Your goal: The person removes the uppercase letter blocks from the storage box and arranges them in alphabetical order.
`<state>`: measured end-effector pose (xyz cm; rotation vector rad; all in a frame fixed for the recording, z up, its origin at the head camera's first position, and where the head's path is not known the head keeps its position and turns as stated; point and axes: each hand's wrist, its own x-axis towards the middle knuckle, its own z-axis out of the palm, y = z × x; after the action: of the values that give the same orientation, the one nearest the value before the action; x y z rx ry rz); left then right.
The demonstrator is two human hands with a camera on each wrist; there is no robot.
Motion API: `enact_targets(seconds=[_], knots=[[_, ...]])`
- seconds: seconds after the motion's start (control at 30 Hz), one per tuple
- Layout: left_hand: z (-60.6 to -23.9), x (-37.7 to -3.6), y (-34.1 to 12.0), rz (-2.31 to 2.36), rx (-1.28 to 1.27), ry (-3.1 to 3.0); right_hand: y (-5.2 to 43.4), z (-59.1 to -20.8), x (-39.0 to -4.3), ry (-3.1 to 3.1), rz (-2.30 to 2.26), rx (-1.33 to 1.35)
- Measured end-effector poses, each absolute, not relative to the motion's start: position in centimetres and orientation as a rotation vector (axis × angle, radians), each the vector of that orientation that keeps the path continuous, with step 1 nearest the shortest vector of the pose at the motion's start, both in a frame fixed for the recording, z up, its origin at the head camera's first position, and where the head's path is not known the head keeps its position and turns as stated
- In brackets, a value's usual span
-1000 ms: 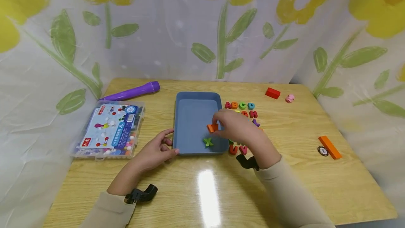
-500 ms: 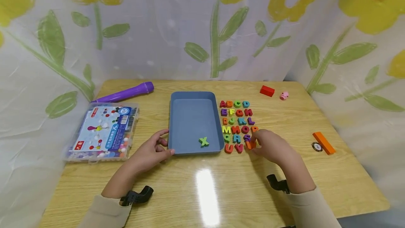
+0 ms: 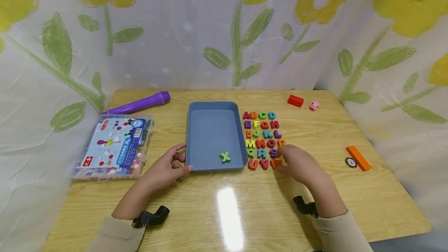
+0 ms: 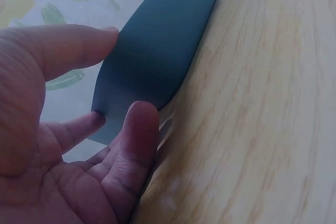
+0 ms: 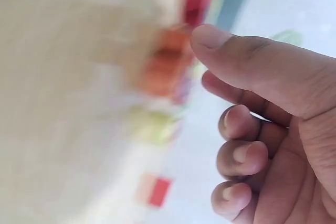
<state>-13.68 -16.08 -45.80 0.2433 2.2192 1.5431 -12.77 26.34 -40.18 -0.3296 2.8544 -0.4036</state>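
Note:
A blue-grey tray (image 3: 217,127) stands mid-table with a green letter X (image 3: 225,157) in its near right part. My left hand (image 3: 168,170) rests at the tray's near left corner; thumb and fingers touch the outer wall (image 4: 157,40). To the right, rows of colourful toy letters (image 3: 267,134) lie in alphabetical order. My right hand (image 3: 301,164) is beside an orange letter (image 3: 275,163), right of a red V (image 3: 264,163). In the right wrist view the blurred orange letter (image 5: 168,66) lies just off the thumb tip, with nothing between thumb and index finger.
A clear plastic case with a molecule-model label (image 3: 113,147) lies at left, below a purple toy microphone (image 3: 140,103). A red block (image 3: 295,100) and a pink pig (image 3: 314,105) sit at back right. An orange block (image 3: 358,158) and a round chip (image 3: 350,162) lie further right.
My right hand has moved from above the tray to the bottom letter row, and the orange letter it carried now lies beside the V. The left hand stays at the tray corner.

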Motion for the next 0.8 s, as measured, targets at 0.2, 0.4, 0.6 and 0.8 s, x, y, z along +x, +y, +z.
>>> enact_targets(seconds=[0.2, 0.4, 0.6, 0.8], knots=[[-45.7, -13.7, -16.2, 1.55, 0.238, 2.223, 21.3, -37.1, -14.3, 2.865, -0.403, -0.526], [-46.0, -13.6, -15.9, 1.557, 0.238, 2.214, 15.8, -37.6, -16.6, 2.766, -0.32, -0.689], [-45.7, -13.4, -15.7, 1.561, 0.267, 2.228, 13.9, -39.4, -17.7, 2.698, -0.178, -0.731], [-45.5, -13.3, -15.9, 1.557, 0.246, 2.237, 13.2, -39.8, -17.8, 2.712, -0.164, -0.756]])
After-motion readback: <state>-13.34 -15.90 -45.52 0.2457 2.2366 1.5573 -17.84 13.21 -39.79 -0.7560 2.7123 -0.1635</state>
